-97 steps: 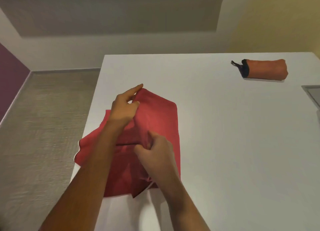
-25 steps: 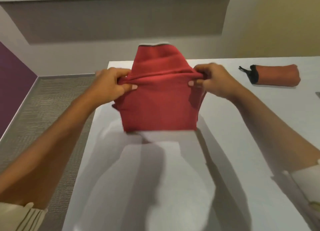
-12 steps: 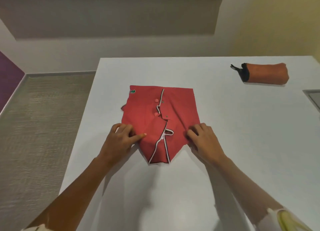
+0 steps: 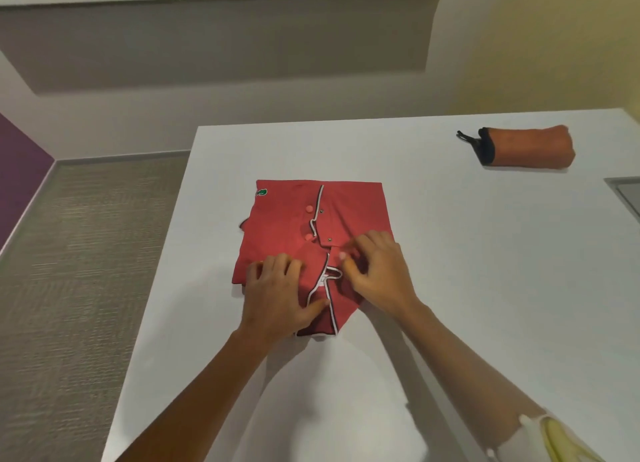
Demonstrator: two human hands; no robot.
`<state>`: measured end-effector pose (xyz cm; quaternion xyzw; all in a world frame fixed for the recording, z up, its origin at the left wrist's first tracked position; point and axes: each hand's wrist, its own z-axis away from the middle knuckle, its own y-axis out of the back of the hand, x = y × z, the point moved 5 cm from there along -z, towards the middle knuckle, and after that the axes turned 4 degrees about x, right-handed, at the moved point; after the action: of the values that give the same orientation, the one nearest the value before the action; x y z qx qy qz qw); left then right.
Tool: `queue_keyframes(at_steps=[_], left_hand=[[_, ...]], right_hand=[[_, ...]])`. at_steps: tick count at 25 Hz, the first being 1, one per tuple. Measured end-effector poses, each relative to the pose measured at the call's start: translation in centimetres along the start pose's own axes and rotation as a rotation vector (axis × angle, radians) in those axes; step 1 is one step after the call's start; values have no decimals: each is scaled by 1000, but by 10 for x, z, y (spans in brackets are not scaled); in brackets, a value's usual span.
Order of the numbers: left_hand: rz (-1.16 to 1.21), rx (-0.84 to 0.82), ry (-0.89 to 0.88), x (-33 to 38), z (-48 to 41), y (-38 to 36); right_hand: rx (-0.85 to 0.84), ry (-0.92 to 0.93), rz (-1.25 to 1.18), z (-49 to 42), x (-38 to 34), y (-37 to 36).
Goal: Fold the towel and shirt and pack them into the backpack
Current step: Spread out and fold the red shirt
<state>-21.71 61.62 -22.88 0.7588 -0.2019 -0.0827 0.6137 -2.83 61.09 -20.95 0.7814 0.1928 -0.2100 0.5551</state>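
pressing down on the near left part of the shirt point(image 4: 287, 226), the left hand point(image 4: 277, 295) is resting with its fingers point(image 4: 273, 266) bent at the knuckles. their tips are touching the red cloth, and the thumb is stretching flat across the white-edged collar point(image 4: 322, 323). the right hand point(image 4: 381, 274) is sitting just beside it, on the near right part of the same shirt. its fingers are curling in narrow, and its blurred fingertips point(image 4: 343, 255) are pinching the cloth at the near end of the button strip. both forearms are reaching in over the near edge of the bench point(image 4: 485, 288), and a pale sleeve point(image 4: 519, 434) is showing on the right one.

the shirt is lying front up, folded into a rough square, with its collar pointing toward the near edge. it is sitting close to the left edge of the bench, about midway between the near and far edges. two pink buttons point(image 4: 309, 208) are showing along the open strip, and a small green badge point(image 4: 261, 193) is sitting at the shirt's far left corner.

farther off, an orange pouch point(image 4: 530, 146) with a black end is lying on its side near the far right corner of the bench, well apart from the shirt. i cannot tell what it is holding. a grey panel point(image 4: 627, 195) is cutting in at the right edge. beyond the left edge, grey carpet point(image 4: 86, 253) is running to a purple wall point(image 4: 20, 170).
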Motion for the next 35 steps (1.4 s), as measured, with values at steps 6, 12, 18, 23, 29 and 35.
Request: queue_keyframes(at_steps=[6,12,18,23,29,35], left_hand=[[66,-88,113,4,-6,-6],[632,99,373,-21,-7,7],[841,173,221,-18,9,15],[507,98,-11,-19,21,-1],[570,109,41,-18,18,-2],[557,115,-19,-16,23,-1]], right_hand=[[-371,-160,92,-15,-16,-48],[-205,-150,112,-11,-23,-46],[8,-140,2,-9,-39,-47],[-159,-75,-2,-7,-33,-56],[-87,-492,-331,-20,-20,-44],[19,-664,-468,-41,-21,-56]])
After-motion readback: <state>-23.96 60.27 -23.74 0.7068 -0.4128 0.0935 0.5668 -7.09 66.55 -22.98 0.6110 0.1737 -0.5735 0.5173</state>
